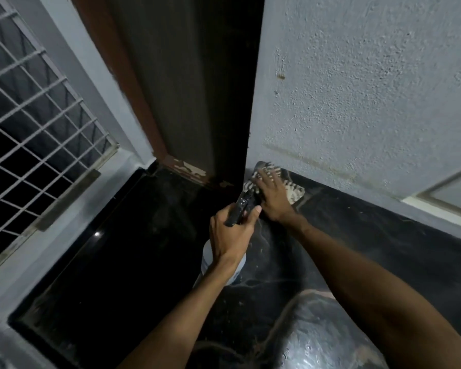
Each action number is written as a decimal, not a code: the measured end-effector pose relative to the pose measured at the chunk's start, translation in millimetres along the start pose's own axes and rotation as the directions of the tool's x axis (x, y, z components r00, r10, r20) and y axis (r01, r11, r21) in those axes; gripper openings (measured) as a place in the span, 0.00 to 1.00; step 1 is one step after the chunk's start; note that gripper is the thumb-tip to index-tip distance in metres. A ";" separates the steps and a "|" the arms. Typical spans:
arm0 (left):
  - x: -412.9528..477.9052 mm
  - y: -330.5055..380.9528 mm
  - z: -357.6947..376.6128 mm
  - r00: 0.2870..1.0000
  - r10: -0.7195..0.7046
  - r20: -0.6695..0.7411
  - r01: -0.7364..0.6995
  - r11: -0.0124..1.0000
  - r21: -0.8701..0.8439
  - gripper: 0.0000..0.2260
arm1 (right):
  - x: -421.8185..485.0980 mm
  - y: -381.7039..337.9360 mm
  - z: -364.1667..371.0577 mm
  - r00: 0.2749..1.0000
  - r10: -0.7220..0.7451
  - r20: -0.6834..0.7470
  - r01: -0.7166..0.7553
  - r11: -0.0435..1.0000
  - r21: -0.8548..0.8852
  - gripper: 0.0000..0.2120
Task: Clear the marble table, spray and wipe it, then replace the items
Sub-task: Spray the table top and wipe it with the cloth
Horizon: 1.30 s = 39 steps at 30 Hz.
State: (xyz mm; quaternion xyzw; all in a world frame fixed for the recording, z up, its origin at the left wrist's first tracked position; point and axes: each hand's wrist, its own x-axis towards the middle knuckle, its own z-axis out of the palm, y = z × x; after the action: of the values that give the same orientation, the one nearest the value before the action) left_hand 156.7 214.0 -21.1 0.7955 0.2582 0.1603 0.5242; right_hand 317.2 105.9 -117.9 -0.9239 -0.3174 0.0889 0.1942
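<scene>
The marble table (133,262) is black and glossy, with thin pale veins and one small point of reflected light near the left edge. At the near right something dark and shiny lies on it; what it is I cannot tell. Above the table, the left hand (232,235) grips the spray bottle (238,211) with fingers curled around its black trigger head, and the pale body of the bottle shows below the wrist. Just beyond, the right hand (273,198) lies flat with fingers spread and straight, pressing a striped cloth (294,191) on the marble. The cloth is in the far corner, touching the rough grey wall (357,102), beside a dark door (186,89).
</scene>
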 end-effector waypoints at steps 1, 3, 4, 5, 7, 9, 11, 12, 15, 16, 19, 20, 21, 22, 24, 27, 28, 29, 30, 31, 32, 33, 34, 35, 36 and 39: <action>-2.5 0.3 -0.3 1.000 0.003 -0.004 -0.003 1.000 -0.002 0.14 | -13.9 -1.5 6.5 0.993 -0.121 0.016 0.121 0.993 -0.010 0.29; -10.7 6.2 -1.5 1.000 0.000 -0.002 0.000 1.000 0.005 0.13 | -30.7 7.8 -2.7 0.982 -0.189 0.017 0.189 0.982 -0.005 0.30; -13.7 7.9 -2.1 1.000 -0.005 0.003 0.005 1.000 0.011 0.13 | -31.5 12.3 -9.0 0.995 -0.103 -0.017 0.103 0.994 0.023 0.30; -18.3 8.3 -2.9 1.000 -0.010 0.007 0.010 1.000 0.020 0.13 | -36.3 12.4 -12.8 0.999 0.018 -0.042 -0.016 0.998 0.055 0.30; -30.0 9.8 -4.6 0.999 -0.028 0.016 0.027 0.999 0.035 0.13 | -57.3 -3.3 -12.2 0.994 0.098 -0.037 -0.096 0.994 0.057 0.31; -45.5 11.4 -6.4 0.999 -0.038 0.026 0.037 0.998 0.041 0.10 | -90.4 -17.6 -1.1 0.994 -0.105 0.034 0.104 0.994 0.037 0.33; -66.4 14.8 -7.9 0.997 -0.059 0.049 0.057 0.997 0.044 0.10 | -129.8 -7.9 -2.8 0.980 -0.192 0.044 0.189 0.980 0.055 0.34; -74.1 14.6 -8.5 0.995 -0.081 0.060 0.078 0.996 0.048 0.11 | -142.1 4.9 -6.6 0.993 -0.115 0.006 0.114 0.989 0.091 0.34; -115.0 19.1 -10.2 0.992 -0.120 0.032 0.116 0.989 0.092 0.16 | -191.8 37.0 -21.5 0.975 0.193 -0.111 -0.173 0.970 0.171 0.34; -127.6 20.5 -10.3 0.990 -0.138 0.003 0.137 0.984 0.111 0.17 | -208.6 40.5 -20.4 0.972 0.210 -0.107 -0.191 0.968 0.163 0.34; -175.2 23.6 -9.8 0.980 -0.188 -0.067 0.195 0.971 0.138 0.15 | -269.5 44.4 -14.4 0.998 0.032 -0.049 -0.028 0.995 0.095 0.35; -194.6 26.1 -9.8 0.977 -0.194 -0.092 0.205 0.970 0.133 0.15 | -289.1 49.2 -16.1 0.999 -0.015 -0.041 0.019 0.995 0.094 0.35; -208.6 26.0 -9.2 0.971 -0.208 -0.115 0.222 0.967 0.122 0.16 | -299.2 54.7 -17.9 0.998 -0.017 -0.054 0.022 0.995 0.095 0.35; -223.1 25.5 -8.9 0.968 -0.215 -0.133 0.230 0.967 0.109 0.17 | -306.4 56.4 -20.0 0.997 0.034 -0.076 -0.025 0.993 0.116 0.34; -250.0 23.3 -7.3 0.956 -0.249 -0.156 0.260 0.964 0.056 0.17 | -317.0 44.0 -18.1 0.976 0.194 -0.096 -0.172 0.965 0.196 0.35; -283.3 23.7 -5.9 0.924 -0.302 -0.236 0.311 0.950 0.001 0.13 | -335.8 -5.0 6.9 0.997 -0.062 0.042 0.055 0.986 0.155 0.39; -290.9 19.9 -6.2 0.913 -0.319 -0.255 0.331 0.944 0.004 0.13 | -342.4 -13.9 16.0 0.969 -0.233 0.080 0.221 0.966 0.136 0.39; -298.1 17.2 -9.1 0.900 -0.343 -0.269 0.358 0.934 0.006 0.13 | -344.9 -18.3 19.2 0.934 -0.342 0.101 0.326 0.934 0.148 0.38; -302.4 14.2 -12.4 0.891 -0.354 -0.284 0.372 0.928 0.009 0.13 | -340.0 -17.4 18.3 0.926 -0.366 0.093 0.349 0.923 0.161 0.37; -305.7 9.9 -17.9 0.882 -0.368 -0.295 0.390 0.921 0.014 0.14 | -331.3 -17.3 16.4 0.953 -0.296 0.058 0.282 0.943 0.179 0.35; -309.3 2.9 -25.5 0.877 -0.371 -0.306 0.394 0.919 0.014 0.13 | -324.1 -21.4 15.6 0.986 -0.165 0.008 0.160 0.965 0.206 0.33; -311.4 -1.4 -32.1 0.872 -0.374 -0.315 0.397 0.918 0.011 0.13 | -318.2 -27.7 14.5 0.999 -0.046 -0.015 0.048 0.973 0.224 0.33; -313.5 -5.9 -39.7 0.867 -0.379 -0.324 0.402 0.916 0.004 0.13 | -317.2 -39.7 19.0 1.000 -0.011 0.000 0.010 0.979 0.204 0.33; -316.8 -8.7 -48.0 0.862 -0.380 -0.336 0.407 0.913 0.011 0.13 | -320.9 -54.8 26.6 0.996 -0.078 0.049 0.069 0.985 0.159 0.33; -318.9 -15.8 -55.7 0.859 -0.371 -0.354 0.401 0.916 0.012 0.13 | -325.5 -65.3 37.4 0.972 -0.218 0.091 0.208 0.972 0.107 0.33; -322.0 -28.2 -78.4 0.843 -0.362 -0.397 0.396 0.918 0.004 0.13 | -311.8 -59.5 41.5 0.885 -0.449 0.121 0.441 0.893 0.084 0.34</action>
State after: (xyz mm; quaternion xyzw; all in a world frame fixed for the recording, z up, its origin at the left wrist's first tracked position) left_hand -153.9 95.4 -10.6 0.7026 0.5156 0.1968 0.4493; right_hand 28.4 -32.1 -118.1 -0.8126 -0.5308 0.1137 0.2121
